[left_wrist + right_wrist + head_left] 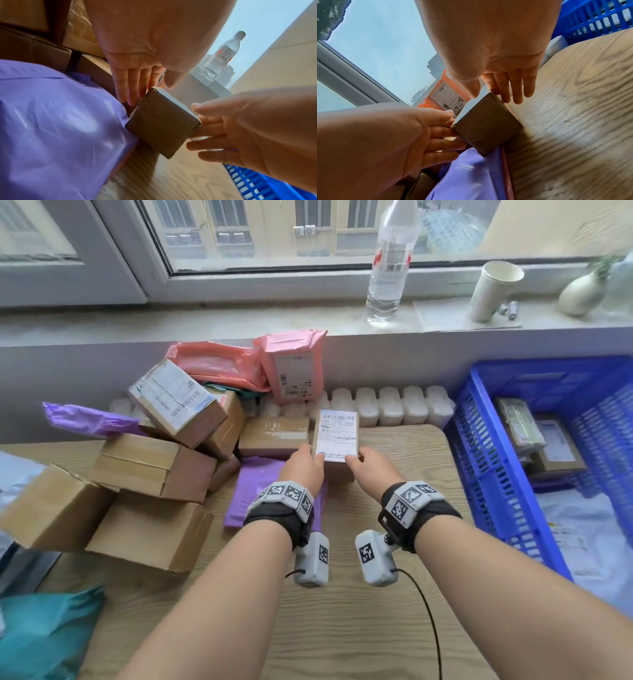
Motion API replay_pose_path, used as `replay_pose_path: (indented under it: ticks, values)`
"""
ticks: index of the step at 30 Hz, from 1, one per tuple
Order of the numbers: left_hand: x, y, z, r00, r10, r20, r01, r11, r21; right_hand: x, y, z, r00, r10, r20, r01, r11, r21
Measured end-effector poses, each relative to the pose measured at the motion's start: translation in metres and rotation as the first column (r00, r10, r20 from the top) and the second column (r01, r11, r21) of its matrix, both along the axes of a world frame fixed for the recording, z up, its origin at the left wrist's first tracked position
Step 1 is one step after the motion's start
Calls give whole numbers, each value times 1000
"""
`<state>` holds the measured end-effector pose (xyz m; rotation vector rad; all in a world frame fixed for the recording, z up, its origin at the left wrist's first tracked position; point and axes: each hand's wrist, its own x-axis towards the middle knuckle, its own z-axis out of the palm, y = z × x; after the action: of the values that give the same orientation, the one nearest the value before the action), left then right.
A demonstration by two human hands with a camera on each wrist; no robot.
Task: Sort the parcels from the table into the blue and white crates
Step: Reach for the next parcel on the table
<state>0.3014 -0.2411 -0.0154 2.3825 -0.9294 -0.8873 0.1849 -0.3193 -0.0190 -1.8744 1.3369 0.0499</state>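
A small cardboard box (337, 436) with a white shipping label on top sits at the table's middle, its near end over a purple mailer (255, 474). My left hand (303, 465) lies along its left side and my right hand (371, 465) along its right side. Both thumbs rest on the label's near corners. In the wrist views the fingers (126, 86) (513, 86) are straight and flat against the sides of the box (163, 121) (488, 127). The blue crate (479, 474) stands to the right, holding boxes and a white bag. No white crate is in view.
Brown cardboard boxes (154, 467) are piled on the table's left, with pink mailers (291, 364) behind and a teal bag (44, 635) at the near left. A water bottle (388, 261) and a paper cup (493, 289) stand on the windowsill.
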Motion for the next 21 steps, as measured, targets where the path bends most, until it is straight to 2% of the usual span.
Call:
replay_pose_path:
  ticks: [6, 9, 14, 21]
  values:
    - [-22, 11, 21, 995, 93, -41, -96, 992, -84, -26, 6, 22, 998, -1, 57, 5, 998, -59]
    - [-40, 22, 41, 988, 139, -61, -147, 977, -156, -46, 11, 44, 990, 5, 142, 7, 996, -89]
    - [-82, 41, 79, 963, 226, -146, -264, 903, -340, -91, 27, 89, 931, -48, 361, 86, 992, -90]
    - [-137, 72, 141, 937, 221, -269, -333, 795, -506, -146, 43, 147, 863, -17, 505, 101, 985, -139]
